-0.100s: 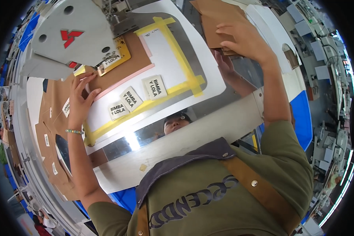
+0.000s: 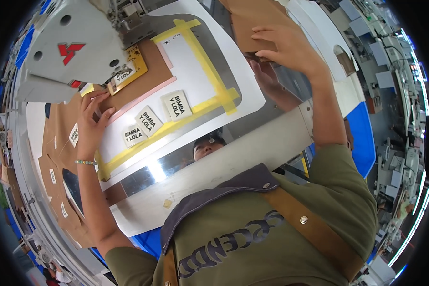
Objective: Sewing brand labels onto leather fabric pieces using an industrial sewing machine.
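My left hand [image 2: 93,117] lies with fingers stretched and thumb apart on a brown sheet [image 2: 150,71] under the sewing machine head [image 2: 64,52]. Its fingertips are beside a gold-coloured plate [image 2: 137,71] that frames a white printed label. Several white square labels [image 2: 177,106] with black print rest in front of the sheet, on a white board [image 2: 190,62] edged with yellow tape. At the far right, my right hand [image 2: 291,50] reaches over a stack of brown pieces [image 2: 257,19]. Its fingers are spread at the stack's near edge, and the shiny surface below mirrors them.
More brown pieces [image 2: 69,190] with small white labels lie along the left side. A white curved piece [image 2: 321,38] stands beyond my right hand. Blue bins [image 2: 362,138] show below the table's right side. A pale metal edge [image 2: 214,155] runs along the front.
The whole view has shifted slightly, so the machine and table sit a little further left. Both hands keep nearly the same places on the brown pieces.
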